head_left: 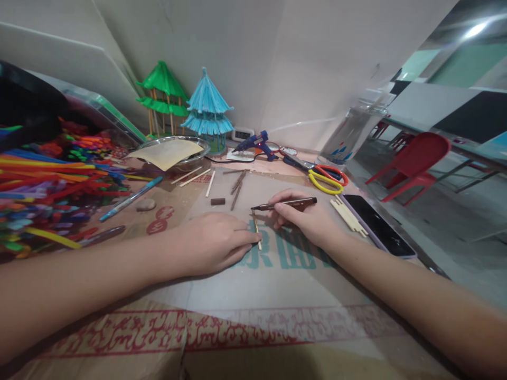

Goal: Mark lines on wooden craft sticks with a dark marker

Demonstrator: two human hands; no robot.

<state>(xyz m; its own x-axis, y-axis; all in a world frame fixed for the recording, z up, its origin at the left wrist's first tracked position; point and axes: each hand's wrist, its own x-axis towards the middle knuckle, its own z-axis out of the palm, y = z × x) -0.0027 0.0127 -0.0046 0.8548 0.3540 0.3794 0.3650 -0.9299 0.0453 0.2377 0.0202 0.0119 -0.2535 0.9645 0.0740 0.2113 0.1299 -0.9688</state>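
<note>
My right hand is closed around a brown marker pen, its tip pointing left. The tip meets or hovers just over the upper end of a short wooden stick; which one I cannot tell. My left hand presses this stick against the work surface with its fingertips. Part of the stick looks brown, while its lower end is pale. Beyond my left hand lies a brown pen cap. Several brown sticks are scattered behind it, near a few pale sticks.
Colourful pipe cleaners crowd the left side. Green and blue model pavilions stand behind a glass bowl. A glue gun, scissors, pale sticks, a phone and a clear bottle line the back and right.
</note>
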